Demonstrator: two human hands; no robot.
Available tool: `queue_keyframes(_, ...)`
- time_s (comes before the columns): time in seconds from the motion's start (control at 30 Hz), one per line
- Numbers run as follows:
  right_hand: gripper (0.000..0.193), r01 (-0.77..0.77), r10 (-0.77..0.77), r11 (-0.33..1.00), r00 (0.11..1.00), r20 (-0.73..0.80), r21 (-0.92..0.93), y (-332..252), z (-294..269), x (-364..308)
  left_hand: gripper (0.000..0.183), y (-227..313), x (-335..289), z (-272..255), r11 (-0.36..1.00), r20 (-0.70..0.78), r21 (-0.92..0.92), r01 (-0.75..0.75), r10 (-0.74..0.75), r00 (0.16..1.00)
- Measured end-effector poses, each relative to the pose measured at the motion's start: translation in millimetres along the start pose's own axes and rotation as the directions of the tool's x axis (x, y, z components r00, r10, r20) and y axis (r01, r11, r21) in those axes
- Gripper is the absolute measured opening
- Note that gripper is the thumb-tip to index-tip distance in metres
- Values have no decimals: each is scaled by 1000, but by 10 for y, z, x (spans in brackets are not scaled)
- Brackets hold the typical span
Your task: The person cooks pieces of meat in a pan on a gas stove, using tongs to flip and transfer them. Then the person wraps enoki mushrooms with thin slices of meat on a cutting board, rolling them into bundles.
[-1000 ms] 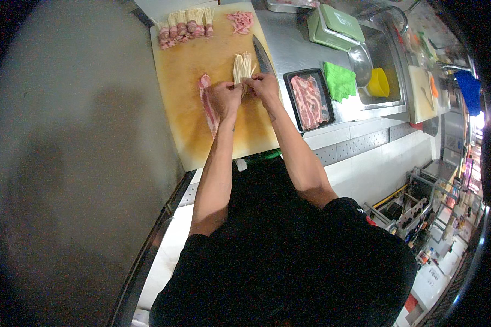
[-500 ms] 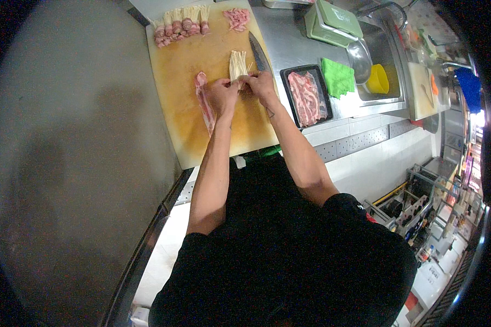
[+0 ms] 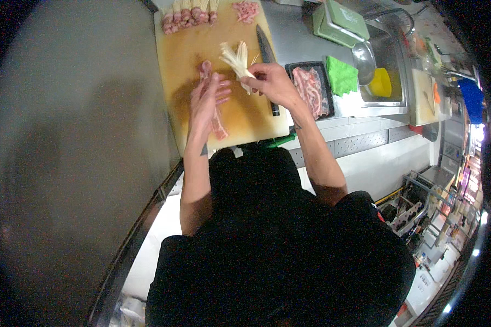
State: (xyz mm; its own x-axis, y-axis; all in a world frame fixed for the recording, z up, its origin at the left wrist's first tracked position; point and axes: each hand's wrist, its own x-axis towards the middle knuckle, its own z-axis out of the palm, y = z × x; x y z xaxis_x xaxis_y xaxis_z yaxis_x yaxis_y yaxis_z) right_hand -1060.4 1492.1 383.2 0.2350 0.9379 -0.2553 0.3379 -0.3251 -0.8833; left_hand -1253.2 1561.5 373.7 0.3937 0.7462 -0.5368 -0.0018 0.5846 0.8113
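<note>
A bundle of pale enoki mushrooms (image 3: 237, 61) is pinched at its lower end by my right hand (image 3: 273, 83), raised a little over the cutting board (image 3: 174, 60). My left hand (image 3: 206, 98) is open, fingers spread, above a long strip of raw sliced meat (image 3: 218, 126) lying lengthwise on the board. The hand hides the strip's middle. Right of the mushrooms lies a large knife (image 3: 265, 46), its dark handle toward me and partly behind my right hand. Several meat-wrapped enoki rolls (image 3: 188, 15) stand grouped at the board's far left.
Small meat pieces (image 3: 246, 11) lie at the board's far edge. On the steel counter to the right are a black tray of sliced meat (image 3: 309, 90), a green cloth (image 3: 342, 75) and a green container (image 3: 339, 24). Beyond is a sink holding a yellow bowl (image 3: 381, 83).
My left hand has let go of the enoki and moved left over the meat strip, opening its fingers. My right hand has lifted and tilted the bundle.
</note>
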Motion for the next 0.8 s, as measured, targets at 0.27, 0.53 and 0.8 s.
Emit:
queue_keyframes(0.27, 20, 423, -312, 822, 895, 320, -381, 209, 1080, -136, 32, -1143, -541, -1149, 957, -417, 260, -131, 234, 878)
queue_keyframes(0.53, 33, 561, -497, 655, 824, 270, -507, 732, 1414, -476, 62, -1292, -878, -866, 242, 139, 892, -381, 655, 743)
queue_keyframes(0.8, 23, 244, -244, 833, 968, 65, -497, 847, 1240, -672, 28, -1413, -507, -1031, 148, 254, 870, -470, 682, 685)
